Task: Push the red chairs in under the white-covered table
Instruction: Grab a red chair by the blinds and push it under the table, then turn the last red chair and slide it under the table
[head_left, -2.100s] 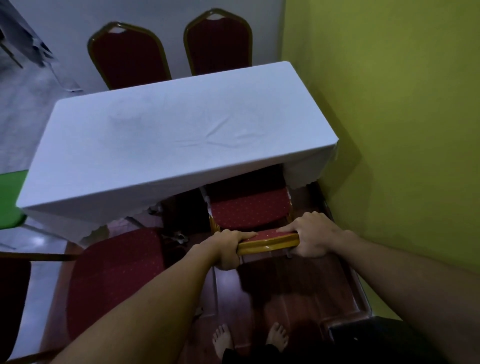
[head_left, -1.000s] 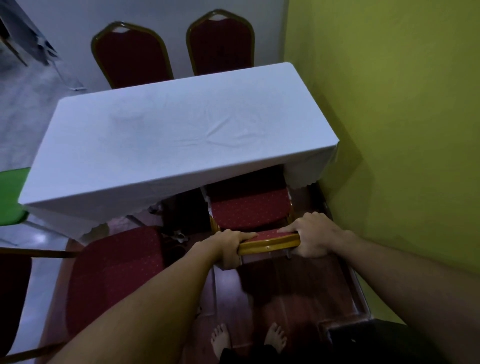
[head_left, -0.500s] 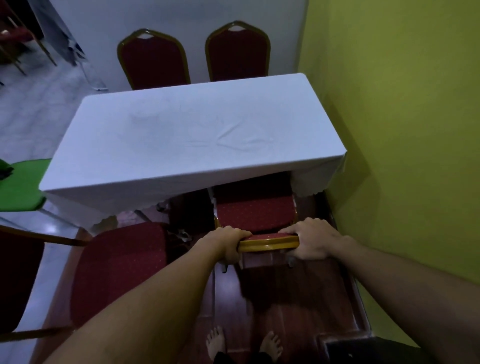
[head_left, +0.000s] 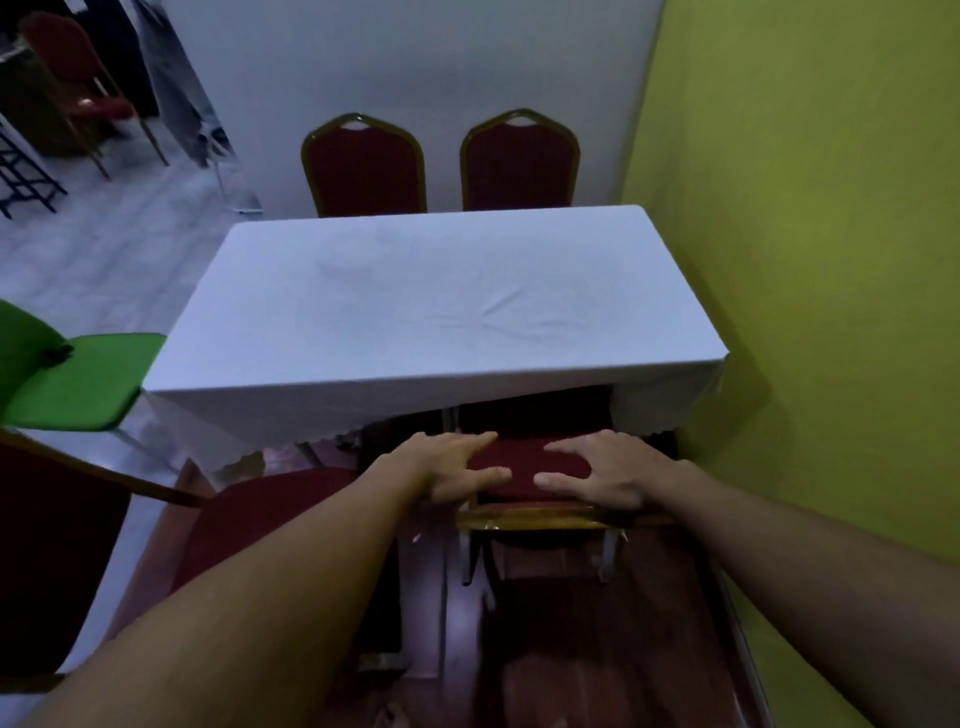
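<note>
The white-covered table (head_left: 441, 312) stands against the yellow-green wall. A red chair (head_left: 524, 462) with a gold top rail (head_left: 530, 519) sits at the table's near right side, most of its seat hidden under the cloth. My left hand (head_left: 452, 470) and my right hand (head_left: 602, 470) are just past the rail over the red padding, fingers spread, gripping nothing. A second red chair (head_left: 270, 514) stands to the left, its seat out from under the table. Two more red chairs (head_left: 363, 166) (head_left: 519, 161) stand at the far side, backs showing above the table.
The yellow-green wall (head_left: 805, 312) runs close along the right. A green chair (head_left: 78, 384) stands at the table's left end, with a dark red chair (head_left: 52, 561) nearer me. Dark wooden floor (head_left: 571, 649) lies below; pale floor and more furniture lie far left.
Both hands have let go of the gold rail and now lie open past it. The chair's seat sits farther under the cloth. The view has tilted up.
</note>
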